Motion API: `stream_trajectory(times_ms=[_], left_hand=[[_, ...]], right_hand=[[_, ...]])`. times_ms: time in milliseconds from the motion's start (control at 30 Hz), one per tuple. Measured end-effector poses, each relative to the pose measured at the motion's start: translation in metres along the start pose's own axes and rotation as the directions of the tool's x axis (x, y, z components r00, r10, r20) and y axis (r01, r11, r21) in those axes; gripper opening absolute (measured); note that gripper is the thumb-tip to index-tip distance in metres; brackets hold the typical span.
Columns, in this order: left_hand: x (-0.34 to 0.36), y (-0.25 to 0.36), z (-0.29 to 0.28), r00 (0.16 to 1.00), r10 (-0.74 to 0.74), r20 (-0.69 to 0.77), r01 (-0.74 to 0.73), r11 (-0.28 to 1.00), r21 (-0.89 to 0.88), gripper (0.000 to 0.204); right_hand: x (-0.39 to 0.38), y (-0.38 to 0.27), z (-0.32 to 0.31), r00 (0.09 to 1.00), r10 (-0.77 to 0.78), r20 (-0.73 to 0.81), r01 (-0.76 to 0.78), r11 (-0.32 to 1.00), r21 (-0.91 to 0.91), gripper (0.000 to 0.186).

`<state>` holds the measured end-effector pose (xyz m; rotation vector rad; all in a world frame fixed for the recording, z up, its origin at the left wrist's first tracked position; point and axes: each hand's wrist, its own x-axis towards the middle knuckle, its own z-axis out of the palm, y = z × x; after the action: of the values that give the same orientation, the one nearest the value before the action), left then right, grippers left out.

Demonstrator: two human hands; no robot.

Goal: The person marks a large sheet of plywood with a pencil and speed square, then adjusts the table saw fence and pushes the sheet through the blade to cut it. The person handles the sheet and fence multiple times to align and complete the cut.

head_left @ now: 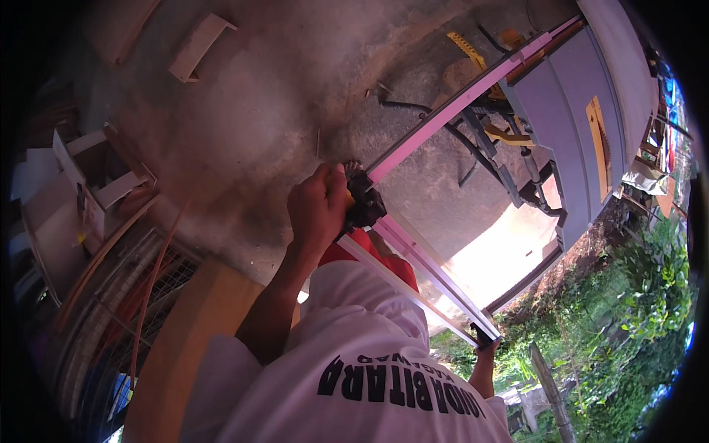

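My left hand (316,207) is closed at a black and yellow fitting (363,201). This fitting is at the near-left end of a pair of pale metal bars (439,283), which look like a saw fence. At the bars' other end, on the lower right, my right hand (485,356) grips a black end piece (484,337); most of its fingers are hidden. Beyond my left hand, a long metal rail (443,118) runs along the side of a grey machine table (572,88). Whether the fitting touches the rail I cannot tell.
Beneath the grey table are black stand legs (487,151) and a yellow part (509,137). A wooden box-like piece (201,48) lies on the concrete floor (281,81). Left are white panels (81,170), a wire rack (122,288) and a wooden board (185,332). Green plants (628,295) grow at right.
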<state>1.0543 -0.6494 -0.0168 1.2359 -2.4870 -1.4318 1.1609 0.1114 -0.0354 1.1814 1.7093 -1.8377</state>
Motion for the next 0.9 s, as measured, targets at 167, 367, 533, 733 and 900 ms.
stream_trajectory(times_ms=[167,367,533,733,900], left_hand=[[0.011,-0.014,0.007,0.989,-0.078,0.123,0.086,0.994,-0.065,0.037],[0.022,-0.028,0.005,0.951,-0.016,0.308,0.009,1.0,0.023,0.035],[0.031,-0.045,0.016,0.845,-0.007,0.535,0.198,0.933,-0.301,0.03],[0.048,-0.074,0.013,0.703,-0.344,0.622,0.565,0.802,-0.195,0.051],[0.111,-0.106,0.011,0.452,-0.27,0.85,0.676,0.725,-0.129,0.049]], right_hand=[[0.011,0.001,-0.017,0.994,-0.096,0.046,0.106,0.895,-0.432,0.037],[0.011,0.022,0.002,0.993,-0.1,0.056,0.114,0.88,-0.461,0.036],[-0.003,0.023,0.028,0.989,-0.142,0.044,0.138,0.987,0.077,0.04],[-0.02,-0.025,0.092,0.949,-0.079,-0.306,0.084,0.996,0.004,0.033],[-0.029,-0.016,0.081,0.982,-0.09,-0.169,0.083,0.995,-0.047,0.056]])
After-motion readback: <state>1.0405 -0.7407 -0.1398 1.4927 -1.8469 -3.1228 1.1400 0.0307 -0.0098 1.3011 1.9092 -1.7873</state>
